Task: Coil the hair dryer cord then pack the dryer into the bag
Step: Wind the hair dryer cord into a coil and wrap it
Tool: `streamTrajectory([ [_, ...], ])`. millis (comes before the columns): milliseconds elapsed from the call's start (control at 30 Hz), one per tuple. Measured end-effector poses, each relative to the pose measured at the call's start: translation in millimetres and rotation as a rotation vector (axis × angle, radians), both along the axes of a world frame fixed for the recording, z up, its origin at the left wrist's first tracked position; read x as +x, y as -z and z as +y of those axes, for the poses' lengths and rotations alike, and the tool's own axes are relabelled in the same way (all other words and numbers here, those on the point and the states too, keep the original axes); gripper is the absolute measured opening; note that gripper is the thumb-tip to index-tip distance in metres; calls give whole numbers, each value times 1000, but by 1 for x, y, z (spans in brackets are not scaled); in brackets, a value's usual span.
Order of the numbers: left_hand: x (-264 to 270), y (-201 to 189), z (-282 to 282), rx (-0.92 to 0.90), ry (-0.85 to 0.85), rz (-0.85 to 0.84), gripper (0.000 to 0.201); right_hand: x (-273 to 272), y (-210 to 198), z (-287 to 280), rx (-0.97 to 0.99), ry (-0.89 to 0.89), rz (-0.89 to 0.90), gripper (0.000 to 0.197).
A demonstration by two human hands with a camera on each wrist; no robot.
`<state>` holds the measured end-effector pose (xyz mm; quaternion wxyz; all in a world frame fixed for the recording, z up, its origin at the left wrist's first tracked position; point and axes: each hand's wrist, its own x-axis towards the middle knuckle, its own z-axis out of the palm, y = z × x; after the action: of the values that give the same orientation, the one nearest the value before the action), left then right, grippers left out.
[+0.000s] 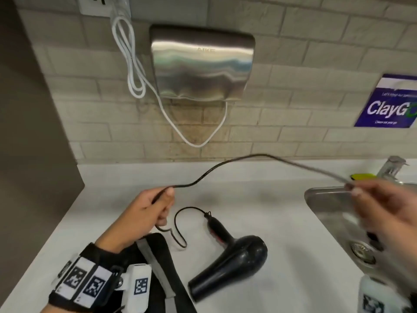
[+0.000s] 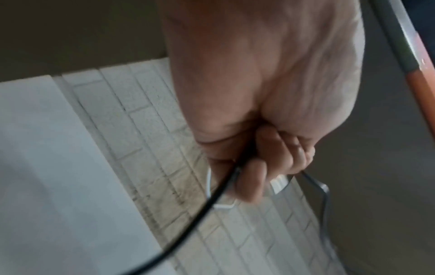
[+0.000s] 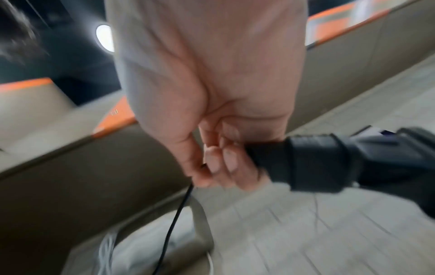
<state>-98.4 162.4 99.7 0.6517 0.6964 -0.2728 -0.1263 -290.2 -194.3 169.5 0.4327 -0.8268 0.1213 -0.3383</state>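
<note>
The left hand (image 1: 149,213), low at 7 o'clock, has its fingers curled around the black cord (image 1: 248,158). At 3 o'clock, the blurry right hand (image 1: 383,204) pinches the cord and holds its plug (image 3: 313,160). The hair dryer (image 1: 234,256) lies on the white counter (image 1: 282,199) at 6 o'clock, beside the dark bag (image 1: 162,263).

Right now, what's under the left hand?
Under the left hand: the black bag on the counter and a cord loop. The bag's inside is hidden.

Black wristband (image 1: 90,288) with white square-coded marker tags, bare hands (image 1: 144,213).
</note>
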Motion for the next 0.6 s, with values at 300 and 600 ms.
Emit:
streamTrajectory([
  [300,-11,-49,-24,180,-50,-368,47,11,116,56,-5,-172,549,24],
  [600,-44,-45,-51,435,56,-578,50,42,71,124,-390,-262,136,57],
])
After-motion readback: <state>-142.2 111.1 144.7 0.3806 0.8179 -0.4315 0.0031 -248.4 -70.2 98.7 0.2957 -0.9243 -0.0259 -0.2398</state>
